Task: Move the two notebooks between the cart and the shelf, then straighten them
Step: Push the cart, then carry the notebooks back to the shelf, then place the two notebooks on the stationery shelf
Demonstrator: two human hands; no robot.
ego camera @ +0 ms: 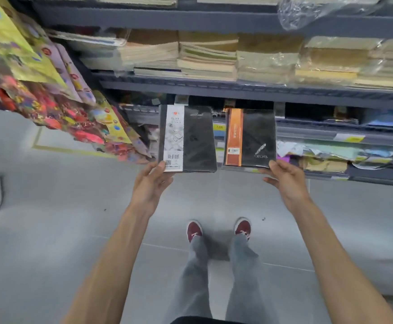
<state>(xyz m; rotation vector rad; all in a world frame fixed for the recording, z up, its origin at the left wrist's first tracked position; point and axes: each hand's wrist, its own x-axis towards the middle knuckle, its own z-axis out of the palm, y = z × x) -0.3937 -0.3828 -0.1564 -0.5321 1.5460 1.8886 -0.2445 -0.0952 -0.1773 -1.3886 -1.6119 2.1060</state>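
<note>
A person's left hand grips the near left corner of a glossy black notebook with a white band bearing a barcode and QR code. The right hand pinches the near right corner of a black notebook with an orange band and a silver feather emblem. The lettering on both is too blurred to read. The two are held side by side, apart, before the grey metal shelf stacked with plastic-wrapped paper stacks.

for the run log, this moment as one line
left hand holds black notebook with white band | right hand holds black notebook with orange band | before grey metal shelf
</note>
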